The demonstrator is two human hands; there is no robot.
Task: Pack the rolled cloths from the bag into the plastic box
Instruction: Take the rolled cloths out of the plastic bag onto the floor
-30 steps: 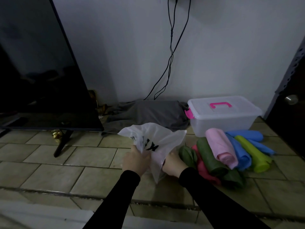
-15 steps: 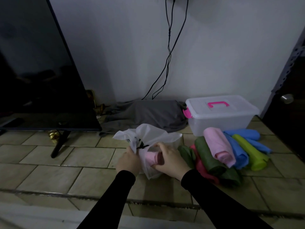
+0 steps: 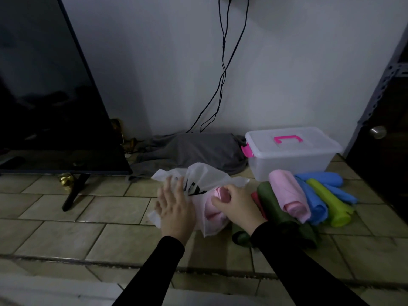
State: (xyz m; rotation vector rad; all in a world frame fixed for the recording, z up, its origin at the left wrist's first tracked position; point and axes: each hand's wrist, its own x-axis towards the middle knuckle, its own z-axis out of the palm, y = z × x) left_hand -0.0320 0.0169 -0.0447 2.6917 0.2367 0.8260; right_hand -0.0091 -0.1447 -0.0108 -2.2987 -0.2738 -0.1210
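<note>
A white plastic bag [image 3: 205, 177] lies on the tiled floor with a pink rolled cloth [image 3: 213, 206] showing through it. My left hand [image 3: 175, 208] presses flat on the bag's left side, fingers straight. My right hand [image 3: 237, 203] grips the end of the pink rolled cloth at the bag's mouth. To the right lies a pile of rolled cloths: dark green [image 3: 274, 206], pink [image 3: 289, 195], blue [image 3: 313, 199], lime green [image 3: 329, 203] and a red one [image 3: 256, 198] mostly hidden. The clear plastic box [image 3: 291, 160] with a shut lid and pink handle stands behind the pile.
A large dark TV [image 3: 44, 96] on a black stand leg [image 3: 75, 192] fills the left. A grey cloth heap [image 3: 194, 151] lies against the wall under hanging black cables [image 3: 223, 69]. A dark door with a knob [image 3: 378, 131] is at the right.
The bag has sunk lower and flatter. My left hand let go of the bag's top and now presses on it. My right hand has drawn the pink roll further towards the bag's mouth.
</note>
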